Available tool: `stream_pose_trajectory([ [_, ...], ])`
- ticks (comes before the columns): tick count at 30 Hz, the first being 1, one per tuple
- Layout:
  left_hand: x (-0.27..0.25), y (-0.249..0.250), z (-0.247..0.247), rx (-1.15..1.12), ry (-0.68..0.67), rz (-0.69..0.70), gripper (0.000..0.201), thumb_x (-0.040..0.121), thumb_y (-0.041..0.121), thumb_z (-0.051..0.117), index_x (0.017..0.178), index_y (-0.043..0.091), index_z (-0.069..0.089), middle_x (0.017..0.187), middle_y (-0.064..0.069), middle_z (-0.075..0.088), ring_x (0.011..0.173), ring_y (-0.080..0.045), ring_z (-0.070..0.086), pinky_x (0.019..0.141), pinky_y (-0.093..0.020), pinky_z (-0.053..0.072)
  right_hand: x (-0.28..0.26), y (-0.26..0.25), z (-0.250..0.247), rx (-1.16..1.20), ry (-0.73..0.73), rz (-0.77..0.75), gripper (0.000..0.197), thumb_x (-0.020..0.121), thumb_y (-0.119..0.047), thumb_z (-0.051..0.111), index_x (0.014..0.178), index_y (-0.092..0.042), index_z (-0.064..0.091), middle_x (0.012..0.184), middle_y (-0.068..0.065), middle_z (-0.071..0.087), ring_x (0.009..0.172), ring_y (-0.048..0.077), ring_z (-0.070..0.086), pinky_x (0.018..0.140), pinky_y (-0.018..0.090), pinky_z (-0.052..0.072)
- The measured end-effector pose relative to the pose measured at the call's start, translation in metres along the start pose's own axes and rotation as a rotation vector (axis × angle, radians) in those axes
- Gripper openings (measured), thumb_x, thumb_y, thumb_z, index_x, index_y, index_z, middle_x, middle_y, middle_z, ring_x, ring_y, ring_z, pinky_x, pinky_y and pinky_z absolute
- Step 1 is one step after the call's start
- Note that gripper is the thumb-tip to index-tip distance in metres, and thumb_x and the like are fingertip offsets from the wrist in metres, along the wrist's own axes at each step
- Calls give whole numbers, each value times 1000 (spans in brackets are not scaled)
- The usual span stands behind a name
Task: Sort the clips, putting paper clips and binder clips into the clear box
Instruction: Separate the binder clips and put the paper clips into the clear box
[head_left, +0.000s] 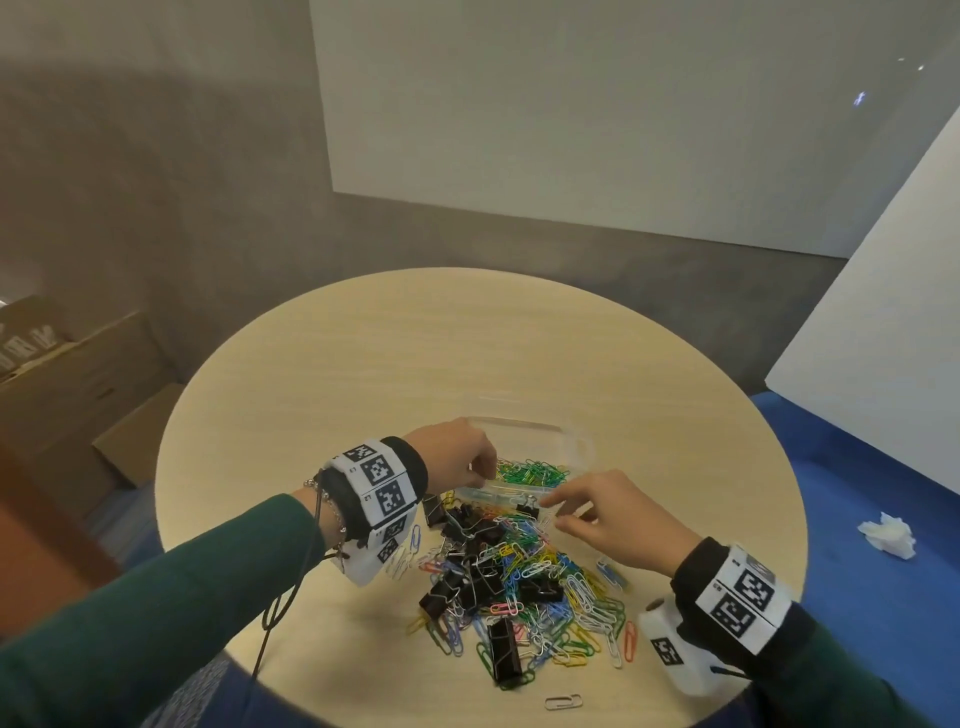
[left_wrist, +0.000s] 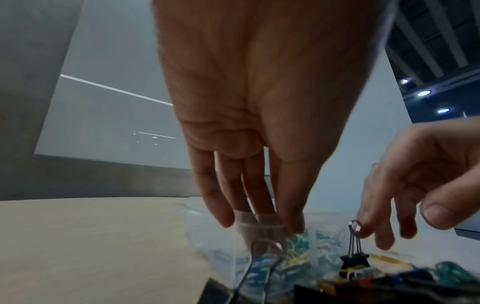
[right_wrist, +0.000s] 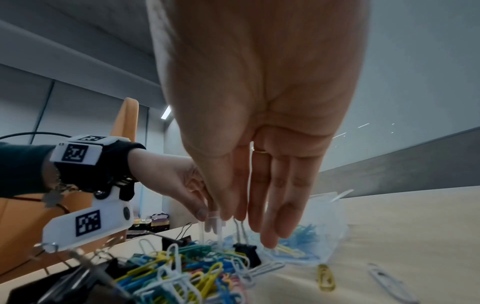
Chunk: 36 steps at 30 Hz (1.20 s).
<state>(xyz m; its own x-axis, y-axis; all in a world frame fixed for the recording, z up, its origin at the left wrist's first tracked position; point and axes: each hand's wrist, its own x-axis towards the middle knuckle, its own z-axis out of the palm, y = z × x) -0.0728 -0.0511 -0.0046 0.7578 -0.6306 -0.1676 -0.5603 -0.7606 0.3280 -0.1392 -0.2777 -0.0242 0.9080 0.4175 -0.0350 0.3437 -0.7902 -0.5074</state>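
Note:
A clear box (head_left: 524, 423) holding green and other coloured paper clips sits mid-table. My left hand (head_left: 480, 475) pinches its near rim, thumb outside and fingers behind the plastic wall (left_wrist: 221, 253). A pile of coloured paper clips and black binder clips (head_left: 519, 577) lies just in front of the box. My right hand (head_left: 563, 512) hovers over the pile with fingers straight. One of its fingertips (left_wrist: 363, 228) touches the wire handle of an upright black binder clip (left_wrist: 355, 259) beside the box; the thumb stays apart. The same binder clip (right_wrist: 245, 250) stands under the fingers in the right wrist view.
A lone silver paper clip (head_left: 563, 702) lies near the round table's front edge (head_left: 363, 717). Stray clips (right_wrist: 326, 277) lie right of the pile. Crumpled tissue (head_left: 888, 535) sits on the blue surface to the right. Cardboard boxes (head_left: 78, 389) stand left.

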Motion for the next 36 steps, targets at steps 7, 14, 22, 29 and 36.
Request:
stream_pose_trajectory([
  [7,-4,-1,7,-10,-19,2,19,91,19,63,106,13,72,104,-4,73,93,-17,67,89,-30,53,3,-5,12,-50,-110,-17,31,92,-24,61,123,-27,63,118,-8,67,102,-1,61,93,29,53],
  [14,-2,-5,7,-34,48,-16,19,89,18,65,104,11,73,102,-6,74,91,-18,68,88,-28,53,-3,1,2,-34,-166,-20,17,91,-29,62,105,-30,71,109,-13,69,101,-2,59,92,27,52],
  [22,1,-9,11,-63,56,-5,19,89,18,65,105,11,73,101,-4,74,89,-15,68,84,-20,50,-9,28,-24,-130,-39,162,18,93,-19,59,108,-22,68,107,-8,68,89,2,62,71,11,45],
  [29,4,-8,10,-63,69,-3,19,89,18,65,105,10,73,101,-6,74,89,-17,68,85,-23,51,-12,28,-15,-257,-171,220,48,92,-24,59,139,-16,48,141,0,51,124,13,50,103,23,37],
  [36,4,-7,12,-58,67,0,19,90,17,64,106,10,72,101,-6,74,85,-14,65,79,-18,46,-24,10,5,-226,-234,110,51,93,-21,56,142,-20,44,152,-7,38,137,10,38,114,24,28],
])
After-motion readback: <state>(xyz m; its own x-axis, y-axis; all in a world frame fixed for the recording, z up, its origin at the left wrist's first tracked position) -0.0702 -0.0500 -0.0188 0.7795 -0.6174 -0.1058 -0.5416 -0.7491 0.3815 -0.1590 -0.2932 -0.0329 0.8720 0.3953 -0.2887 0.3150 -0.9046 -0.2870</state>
